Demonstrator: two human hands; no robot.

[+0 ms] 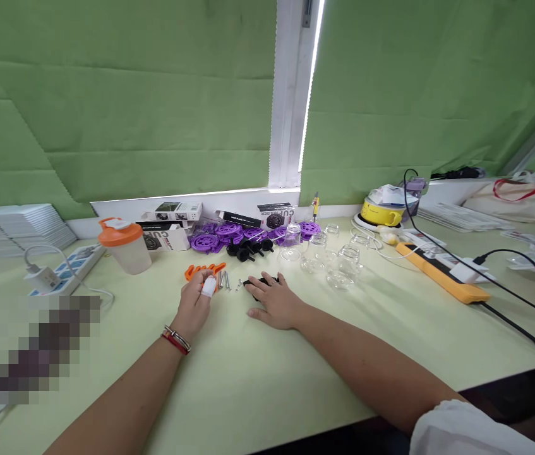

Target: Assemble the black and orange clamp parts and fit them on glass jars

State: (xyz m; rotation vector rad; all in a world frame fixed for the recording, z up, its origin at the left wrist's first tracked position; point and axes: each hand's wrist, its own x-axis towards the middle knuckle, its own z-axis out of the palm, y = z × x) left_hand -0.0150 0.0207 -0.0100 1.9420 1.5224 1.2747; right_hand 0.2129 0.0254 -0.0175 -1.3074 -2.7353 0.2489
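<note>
Along the far edge of the desk [267, 379], a box [275, 215] near the middle shows part of a word in large white letters, "CUR". A second box [165, 240], further left beside the shaker cup, carries similar lettering, too small to read. Nothing else is legible.

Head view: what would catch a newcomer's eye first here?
Probably the two hands at the middle of the pale green table: the left hand, one finger wrapped in white, beside orange parts and screws, and the right hand flat on a black part. Behind them lie purple wheels and clear glass jars, with an orange-lidded shaker cup to the left.
</note>
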